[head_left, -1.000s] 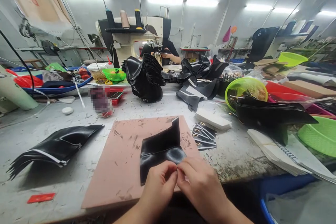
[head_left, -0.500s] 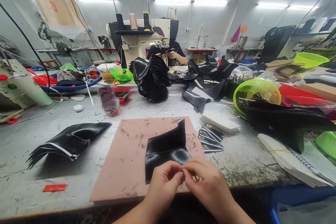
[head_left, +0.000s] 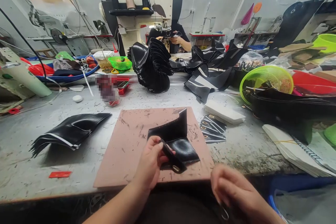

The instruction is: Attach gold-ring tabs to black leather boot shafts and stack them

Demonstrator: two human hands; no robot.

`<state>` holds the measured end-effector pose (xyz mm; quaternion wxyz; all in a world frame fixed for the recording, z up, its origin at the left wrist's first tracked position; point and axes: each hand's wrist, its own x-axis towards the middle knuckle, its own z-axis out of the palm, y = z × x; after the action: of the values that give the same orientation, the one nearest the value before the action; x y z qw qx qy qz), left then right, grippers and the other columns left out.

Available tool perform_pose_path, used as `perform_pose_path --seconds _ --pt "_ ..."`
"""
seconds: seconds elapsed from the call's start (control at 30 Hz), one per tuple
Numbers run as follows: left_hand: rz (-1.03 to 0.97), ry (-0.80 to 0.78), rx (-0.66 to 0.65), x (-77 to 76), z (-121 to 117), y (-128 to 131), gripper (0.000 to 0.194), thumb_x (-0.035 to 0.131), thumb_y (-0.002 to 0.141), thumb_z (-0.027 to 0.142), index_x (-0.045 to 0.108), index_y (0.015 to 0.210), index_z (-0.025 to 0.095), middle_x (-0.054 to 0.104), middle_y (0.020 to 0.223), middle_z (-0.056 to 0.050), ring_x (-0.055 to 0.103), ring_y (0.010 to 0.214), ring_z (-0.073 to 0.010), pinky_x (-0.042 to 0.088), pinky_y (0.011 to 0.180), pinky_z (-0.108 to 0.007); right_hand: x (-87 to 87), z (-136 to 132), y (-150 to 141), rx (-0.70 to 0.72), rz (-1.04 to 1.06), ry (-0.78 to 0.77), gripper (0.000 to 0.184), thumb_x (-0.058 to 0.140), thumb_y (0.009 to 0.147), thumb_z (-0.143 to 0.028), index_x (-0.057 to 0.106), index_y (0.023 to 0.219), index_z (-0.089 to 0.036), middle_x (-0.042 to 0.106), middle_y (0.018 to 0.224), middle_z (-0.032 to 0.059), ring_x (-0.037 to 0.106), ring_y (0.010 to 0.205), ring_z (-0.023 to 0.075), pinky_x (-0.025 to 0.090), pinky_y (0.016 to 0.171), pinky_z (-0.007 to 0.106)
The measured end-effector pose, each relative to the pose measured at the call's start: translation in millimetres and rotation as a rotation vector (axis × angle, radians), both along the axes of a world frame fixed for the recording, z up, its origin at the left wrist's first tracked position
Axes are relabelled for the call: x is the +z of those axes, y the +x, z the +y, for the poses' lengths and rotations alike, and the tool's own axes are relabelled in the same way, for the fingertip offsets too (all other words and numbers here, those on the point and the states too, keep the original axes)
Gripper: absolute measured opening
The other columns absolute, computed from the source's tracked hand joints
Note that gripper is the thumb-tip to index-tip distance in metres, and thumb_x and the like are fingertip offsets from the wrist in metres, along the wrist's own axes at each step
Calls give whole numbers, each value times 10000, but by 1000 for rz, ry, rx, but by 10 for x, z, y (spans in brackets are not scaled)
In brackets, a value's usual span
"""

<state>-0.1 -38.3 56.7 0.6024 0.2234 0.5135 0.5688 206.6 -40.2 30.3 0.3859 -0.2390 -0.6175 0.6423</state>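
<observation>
My left hand [head_left: 150,162] pinches a black leather strap [head_left: 169,155] with a gold-coloured eyelet near its lower end. The strap is tilted over a folded black leather piece [head_left: 183,148], which lies on a pink board [head_left: 126,147]. To the right, past the board's front corner, my right hand [head_left: 232,187] is curled and partly blurred. A thin, curved metal part [head_left: 224,212] shows below its fingers; what it belongs to I cannot make out. Several similar black straps with eyelets [head_left: 213,129] lie fanned out to the right of the board.
A stack of black leather pieces [head_left: 70,131] and a red strip [head_left: 60,174] lie on the left. Behind the board stands a large black leather pile [head_left: 151,66]. White blocks [head_left: 224,112] and a yellow-green basket [head_left: 285,77] are right. A co-worker [head_left: 183,42] sits at a sewing machine.
My hands, together at the board's front edge before, are now apart. The left moved up and left with the strap in view; the right moved right and down. The camera view tilted downward.
</observation>
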Motion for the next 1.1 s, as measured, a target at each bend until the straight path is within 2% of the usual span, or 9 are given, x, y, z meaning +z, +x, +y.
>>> perform_pose_path --seconds 0.1,0.17,0.23,0.33,0.5,0.6,0.7,0.83,1.1 --pt "287 115 -224 -32 -5 8 171 606 658 288 544 781 186 537 649 34 509 560 -92 409 497 -189 6 -11 69 187 -309 76 390 505 783 -548 645 879 -197 646 832 78 608 635 161 494 547 254" --pt "481 209 -472 -52 -37 84 129 589 671 222 614 788 174 568 682 5 515 596 -106 414 529 -202 26 -16 -30 67 -403 159 399 560 743 -540 644 931 -198 648 885 80 613 740 187 509 642 287" --pt "615 290 -592 -73 -64 164 170 578 681 186 637 840 174 598 729 -16 527 645 -122 423 581 -215 30 -17 -168 -70 -428 155 298 562 771 -452 647 868 -183 650 802 63 604 709 177 511 636 284" --pt "729 293 -627 -105 -52 199 155 581 696 201 638 838 179 613 769 -26 539 685 -134 431 614 -221 -12 2 -282 -217 -352 -61 269 543 788 -410 633 803 -157 643 715 55 590 595 148 503 531 253" --pt "738 163 -629 -88 177 25 142 564 696 248 674 751 177 644 727 -21 560 675 -146 438 619 -229 -135 143 -131 -255 -153 -381 351 698 632 -459 604 771 -150 626 629 29 586 514 127 489 479 231" --pt "758 30 -594 -75 389 -93 185 580 675 307 679 765 179 626 662 0 522 582 -125 413 553 -218 -197 256 47 -503 -49 -361 402 666 639 -531 595 799 -168 608 613 8 552 476 99 455 433 205" --pt "720 -64 -698 -114 518 -118 196 585 666 323 676 763 179 604 620 15 484 527 -104 381 501 -200 -242 323 184 -686 -88 -290 374 607 698 -540 587 773 -174 589 597 -4 528 464 80 429 424 186" --pt "763 -68 -809 -229 539 -30 187 569 667 316 680 735 183 622 648 4 507 557 -122 376 501 -206 -292 316 236 -660 -233 -247 360 590 714 -522 587 776 -168 600 622 3 538 484 93 448 453 210" --pt "893 -40 -852 -312 566 64 195 562 674 335 691 730 199 681 755 -8 588 717 -179 419 657 -249 -397 278 240 -631 -323 -287 361 579 712 -520 570 751 -161 603 637 8 539 510 100 463 491 227"
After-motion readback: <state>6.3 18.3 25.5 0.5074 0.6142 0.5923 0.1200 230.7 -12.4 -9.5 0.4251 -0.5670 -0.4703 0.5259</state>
